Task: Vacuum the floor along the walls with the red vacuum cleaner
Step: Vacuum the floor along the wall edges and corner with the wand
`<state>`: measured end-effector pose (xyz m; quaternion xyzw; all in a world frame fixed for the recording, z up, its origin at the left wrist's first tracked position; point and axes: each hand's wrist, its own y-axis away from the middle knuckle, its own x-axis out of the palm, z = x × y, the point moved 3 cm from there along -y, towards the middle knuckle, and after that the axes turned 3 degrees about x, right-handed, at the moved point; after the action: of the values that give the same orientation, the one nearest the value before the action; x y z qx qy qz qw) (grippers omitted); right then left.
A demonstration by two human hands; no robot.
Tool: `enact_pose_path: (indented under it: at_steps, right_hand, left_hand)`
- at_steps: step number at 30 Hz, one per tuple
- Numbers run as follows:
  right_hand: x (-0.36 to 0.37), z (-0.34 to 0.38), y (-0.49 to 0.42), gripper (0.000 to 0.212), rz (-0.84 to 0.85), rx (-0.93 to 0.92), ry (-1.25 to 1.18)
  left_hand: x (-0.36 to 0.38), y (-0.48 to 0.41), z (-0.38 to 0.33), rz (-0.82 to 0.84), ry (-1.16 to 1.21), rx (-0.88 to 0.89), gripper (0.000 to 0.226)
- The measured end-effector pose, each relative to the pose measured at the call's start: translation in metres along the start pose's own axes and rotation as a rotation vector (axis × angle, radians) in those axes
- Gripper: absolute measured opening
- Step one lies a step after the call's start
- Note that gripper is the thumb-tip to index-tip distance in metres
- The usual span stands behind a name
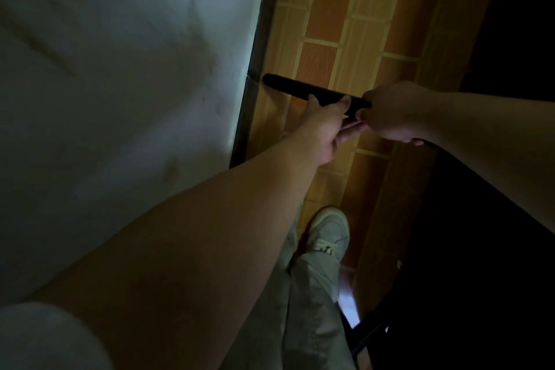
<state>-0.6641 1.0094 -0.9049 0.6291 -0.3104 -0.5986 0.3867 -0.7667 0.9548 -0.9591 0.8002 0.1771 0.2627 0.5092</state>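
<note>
While both arms reach forward, left hand grips black nozzle nearer baseboard, right hand clasps its rear.

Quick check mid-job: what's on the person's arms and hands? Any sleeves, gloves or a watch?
The left hand and right hand are bare: no gloves, and no ring or watch shows in this dim light. The left forearm and right forearm are uncovered. A pale, whitish short sleeve covers the left upper arm; the right arm shows no sleeve within the frame.
</note>
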Motion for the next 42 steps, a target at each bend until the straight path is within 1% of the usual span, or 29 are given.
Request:
enact_pose_path:
  at_steps: [3,7,13,17,24,27,30,32,34,39,42]
  right_hand:
    - [0.012,-0.001,0.003,0.038,0.012,-0.002,-0.036]
    - [0.025,-0.001,0.01,0.038,0.018,0.001,-0.052]
    - [0.04,0.002,0.019,0.039,0.026,0.0,-0.035]
    - [0.05,0.006,0.031,0.038,0.039,-0.008,-0.067]
    - [0.067,0.01,0.048,0.037,0.034,-0.017,0.015]
    - [0.074,0.007,0.051,0.036,0.069,0.001,-0.03]
    - [0.081,0.005,0.055,0.033,0.111,0.016,-0.054]
    - [0.087,0.005,0.059,0.033,0.126,0.01,-0.036]
    - [0.093,0.006,0.063,0.034,0.127,-0.006,-0.006]
    - [0.104,0.021,0.074,0.035,0.118,-0.057,0.112]
    - [0.11,0.026,0.078,0.034,0.12,-0.1,0.183]
  left_hand:
    - [-0.006,0.002,0.013,-0.02,0.01,0.0,0.077]
    - [-0.012,0.008,0.025,-0.032,0.022,-0.005,0.077]
    - [-0.022,0.021,0.04,-0.026,0.033,0.004,0.072]
    - [-0.033,0.031,0.048,-0.024,0.043,0.001,0.068]
    - [-0.044,0.05,0.064,-0.005,0.055,-0.008,0.062]
    - [-0.047,0.056,0.071,-0.003,0.064,-0.013,0.064]
    - [-0.051,0.062,0.08,-0.002,0.094,-0.022,0.051]
    - [-0.056,0.066,0.089,-0.017,0.095,-0.026,0.042]
    - [-0.061,0.071,0.097,-0.035,0.098,-0.031,0.039]
    - [-0.075,0.078,0.108,-0.058,0.154,-0.014,0.045]
    - [-0.081,0.084,0.114,-0.077,0.18,-0.012,0.042]
